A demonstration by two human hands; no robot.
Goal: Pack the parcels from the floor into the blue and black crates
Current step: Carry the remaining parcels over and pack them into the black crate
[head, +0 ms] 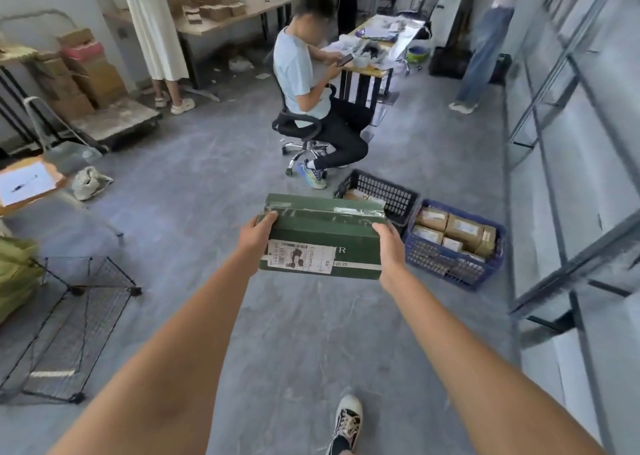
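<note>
Grey floor [194, 191], long worktables [242, 14], perhaps metal shelving [554, 142] alongside.

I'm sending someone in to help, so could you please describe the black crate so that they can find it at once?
Look along the metal shelving on the right wall, down to the grey floor near the seated person's office chair. Two plastic crates stand there side by side. The black crate is the farther one, next to the blue crate, which is packed with brown parcels.

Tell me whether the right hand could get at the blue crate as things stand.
Probably not yet. The right hand grips one end of the green box, the left hand the other. The blue crate sits low on the floor beyond, with nothing between.
</note>
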